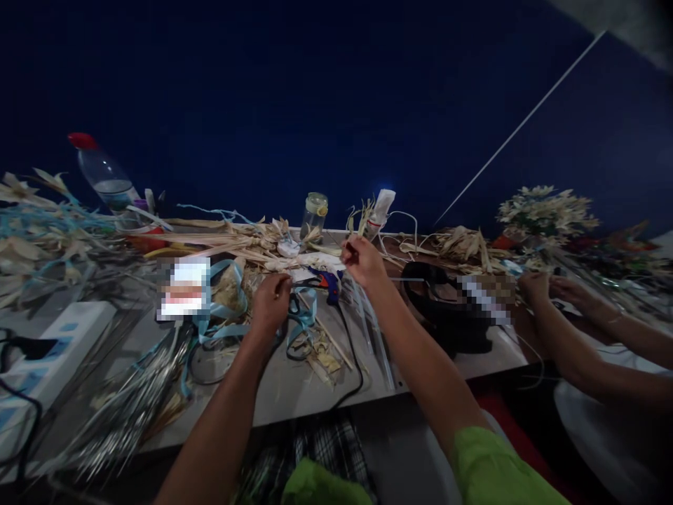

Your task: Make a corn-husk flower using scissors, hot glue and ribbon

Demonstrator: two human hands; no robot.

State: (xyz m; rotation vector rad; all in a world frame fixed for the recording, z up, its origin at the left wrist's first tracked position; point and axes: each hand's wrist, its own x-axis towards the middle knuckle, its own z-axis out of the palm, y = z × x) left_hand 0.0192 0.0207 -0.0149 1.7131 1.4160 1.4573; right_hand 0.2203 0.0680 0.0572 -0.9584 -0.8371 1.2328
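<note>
My left hand [272, 298] is closed, fingertips pinched together, just left of a blue glue gun [329, 280]; what it holds, if anything, is too small to name. Raised a little higher, my right hand [362, 258] is closed too, beyond the glue gun. A thin dark strand shows near its fingertips, but whether it is gripped is unclear. Light-blue ribbon [302, 319] lies looped beside my left hand. Clear glue sticks [373, 337] lie under my right forearm. Dried husks [252, 242] are spread behind both hands.
A jar [314, 214] stands at the back, a red-capped bottle [108, 179] at the left. Silver wires [141, 400], a lit phone [184, 287] and a power strip [57, 351] lie left. A black bag [452, 315] and another person's hands [536, 287] are at the right.
</note>
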